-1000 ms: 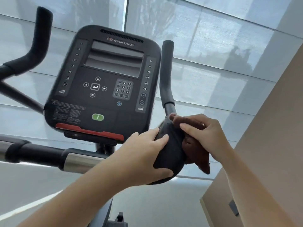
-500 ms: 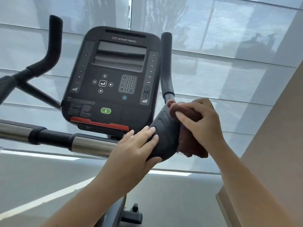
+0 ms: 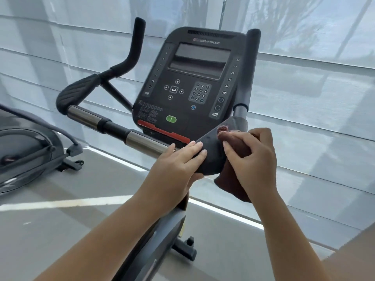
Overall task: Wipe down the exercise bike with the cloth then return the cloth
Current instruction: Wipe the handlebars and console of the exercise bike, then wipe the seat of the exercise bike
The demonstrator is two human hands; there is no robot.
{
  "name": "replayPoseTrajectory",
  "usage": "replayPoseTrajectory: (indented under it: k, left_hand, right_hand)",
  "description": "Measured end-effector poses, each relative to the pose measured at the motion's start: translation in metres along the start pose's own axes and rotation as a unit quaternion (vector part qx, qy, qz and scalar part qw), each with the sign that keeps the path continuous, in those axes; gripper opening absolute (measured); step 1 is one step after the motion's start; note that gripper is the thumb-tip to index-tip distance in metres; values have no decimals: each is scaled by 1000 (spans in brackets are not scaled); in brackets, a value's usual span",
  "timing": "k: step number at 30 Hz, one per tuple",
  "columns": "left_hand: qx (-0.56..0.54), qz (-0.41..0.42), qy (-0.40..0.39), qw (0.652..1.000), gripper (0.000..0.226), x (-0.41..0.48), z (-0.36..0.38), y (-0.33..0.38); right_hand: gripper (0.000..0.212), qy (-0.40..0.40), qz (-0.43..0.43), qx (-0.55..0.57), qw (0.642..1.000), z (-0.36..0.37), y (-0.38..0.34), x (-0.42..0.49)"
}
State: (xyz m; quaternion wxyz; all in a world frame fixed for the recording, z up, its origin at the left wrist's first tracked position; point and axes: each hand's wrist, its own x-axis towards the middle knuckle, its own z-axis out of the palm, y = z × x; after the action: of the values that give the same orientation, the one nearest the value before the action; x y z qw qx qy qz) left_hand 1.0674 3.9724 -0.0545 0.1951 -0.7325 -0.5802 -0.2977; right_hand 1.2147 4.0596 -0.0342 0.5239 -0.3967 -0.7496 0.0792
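The exercise bike's black console (image 3: 190,86) faces me, with handlebars on both sides. My right hand (image 3: 253,159) grips a bunched dark brown cloth (image 3: 229,179) and presses it against the right side of the black elbow pad (image 3: 213,157). The cloth's lower end hangs below that hand. My left hand (image 3: 178,165) lies on the pad's left side, fingers straight on top and the thumb under its edge. The right upright grip (image 3: 250,69) rises just above the pad.
The left elbow pad (image 3: 75,94) and a chrome crossbar (image 3: 87,118) stretch to the left. Another machine (image 3: 26,151) stands on the grey floor at the far left. Window blinds (image 3: 316,88) fill the background. The bike's frame and front foot (image 3: 182,248) sit below my arms.
The view has swung left and down, bringing the left handlebar and the neighbouring machine into sight. My right hand with the cloth has shifted a little on the pad; my left hand stays on it.
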Motion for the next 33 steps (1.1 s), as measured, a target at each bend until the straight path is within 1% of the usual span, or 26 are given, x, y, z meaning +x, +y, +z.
replayPoseTrajectory:
  k: [5, 9, 13, 16, 20, 24, 28, 33]
  left_hand:
    - [37, -31, 4, 999, 43, -31, -9, 14]
    - [79, -65, -8, 995, 43, -63, -18, 20]
    - [106, -99, -20, 989, 42, -101, -29, 17]
    - [125, -133, -41, 982, 43, -141, -38, 9]
    - [138, -210, -87, 964, 45, -207, -52, -3]
    - [151, -276, -110, 943, 46, -268, -68, -13]
    - [150, -322, -142, 924, 44, -327, -83, -23]
    - [138, -368, -179, 902, 49, -388, -96, -36]
  right_hand:
    - [27, 19, -15, 21, 999, 1, -6, -31]
    - [29, -2, -36, 73, 997, 0, -12, -58]
    - [30, -57, -56, 119, 990, 7, -25, -92]
    - [32, -111, -55, 153, 980, 20, -37, -114]
    - [31, -175, -57, 182, 966, 46, -58, -144]
    - [31, -231, -45, 215, 948, 77, -89, -186]
    - [29, -286, -34, 218, 933, 107, -118, -240]
    - [27, -350, -13, 204, 914, 135, -148, -309]
